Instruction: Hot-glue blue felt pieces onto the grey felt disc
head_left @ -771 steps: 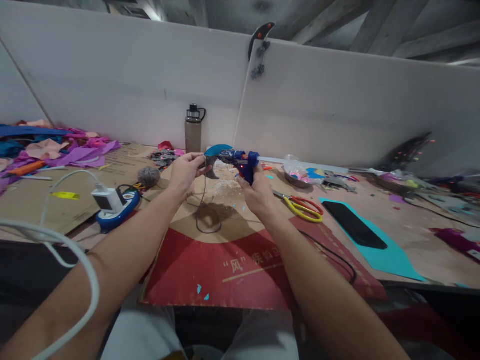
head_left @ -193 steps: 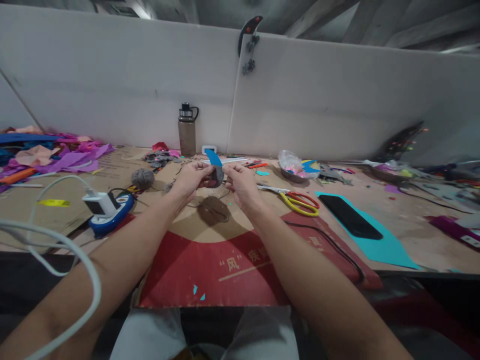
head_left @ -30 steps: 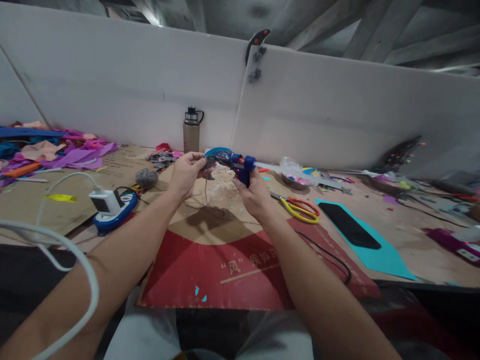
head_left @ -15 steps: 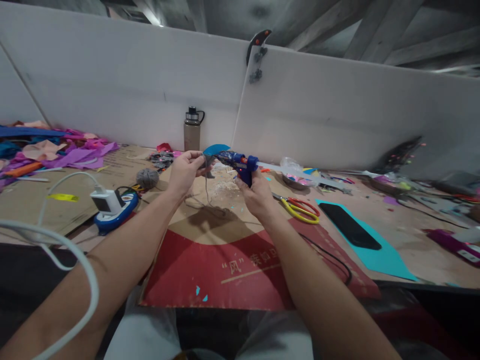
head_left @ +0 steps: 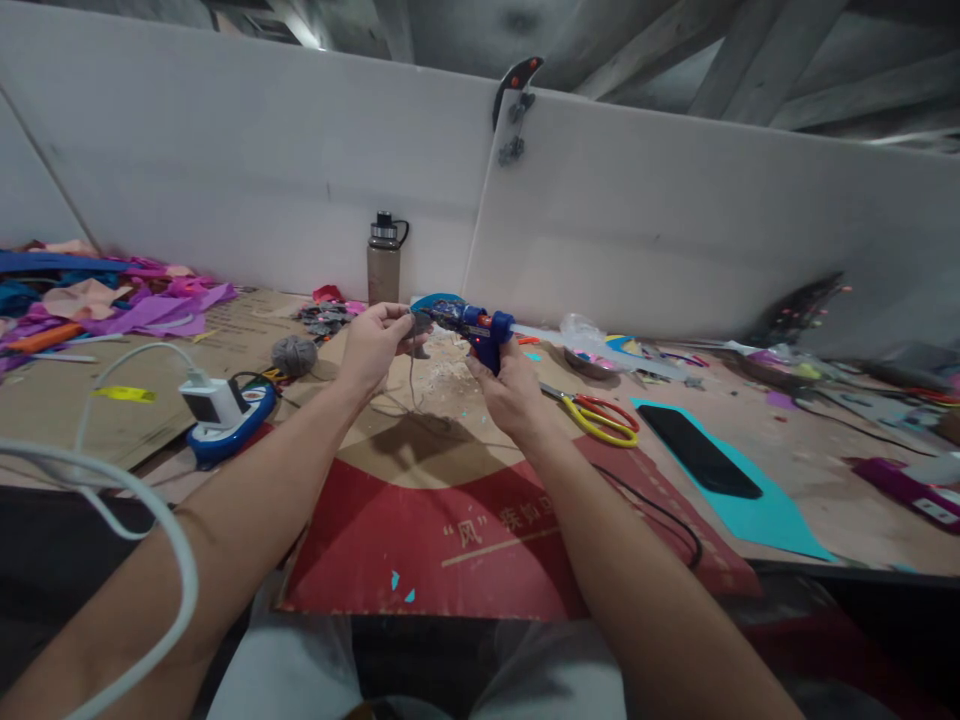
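My right hand (head_left: 506,385) is wrapped round the handle of a blue hot glue gun (head_left: 484,332), with a pale glue stick (head_left: 536,333) jutting from its rear. The gun's nozzle points left, right at the small piece in my left hand (head_left: 377,345). Between left thumb and fingers I pinch a blue felt-like piece (head_left: 436,299) with grey yarn (head_left: 412,375) on it. A loose strand of the yarn hangs down toward the table. Where exactly the nozzle tip touches is too small to tell.
Yellow-and-red-handled scissors (head_left: 600,418) lie right of my right hand, near a black phone (head_left: 697,450) on a turquoise sheet (head_left: 787,530). A grey yarn ball (head_left: 294,355) and a blue power strip (head_left: 225,435) are at left. Behind stands a bottle (head_left: 384,265). A red-printed cardboard (head_left: 420,550) lies in front.
The blue piece has tilted and dropped slightly, showing less of its face. The glue gun has shifted a little to the left, closer to my left fingers.
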### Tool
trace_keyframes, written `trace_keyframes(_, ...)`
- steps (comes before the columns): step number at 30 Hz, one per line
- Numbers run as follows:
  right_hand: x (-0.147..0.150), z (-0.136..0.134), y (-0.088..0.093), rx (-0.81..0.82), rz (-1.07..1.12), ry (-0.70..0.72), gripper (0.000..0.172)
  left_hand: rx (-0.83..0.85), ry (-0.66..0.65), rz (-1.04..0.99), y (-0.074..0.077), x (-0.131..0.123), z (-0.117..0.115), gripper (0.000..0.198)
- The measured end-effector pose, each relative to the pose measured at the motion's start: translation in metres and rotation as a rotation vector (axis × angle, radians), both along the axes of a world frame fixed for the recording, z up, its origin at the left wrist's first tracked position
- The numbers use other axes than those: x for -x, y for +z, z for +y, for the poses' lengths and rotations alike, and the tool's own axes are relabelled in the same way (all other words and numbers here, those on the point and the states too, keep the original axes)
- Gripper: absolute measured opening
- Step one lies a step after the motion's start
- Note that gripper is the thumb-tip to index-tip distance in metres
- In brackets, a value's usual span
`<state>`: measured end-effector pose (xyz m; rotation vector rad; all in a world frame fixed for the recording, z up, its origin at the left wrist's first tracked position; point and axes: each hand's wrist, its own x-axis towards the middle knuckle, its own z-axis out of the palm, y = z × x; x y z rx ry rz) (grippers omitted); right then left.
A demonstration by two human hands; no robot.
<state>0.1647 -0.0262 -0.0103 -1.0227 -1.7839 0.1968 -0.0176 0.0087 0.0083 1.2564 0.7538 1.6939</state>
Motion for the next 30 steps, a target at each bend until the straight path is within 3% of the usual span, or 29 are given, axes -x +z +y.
trace_keyframes(30,-0.0037,0.0014,0.0035,-0.019,0.019,-0.033,0.027,-0.069,-0.026,-0.050,0.0043,0.0044,-0.0021,0.015)
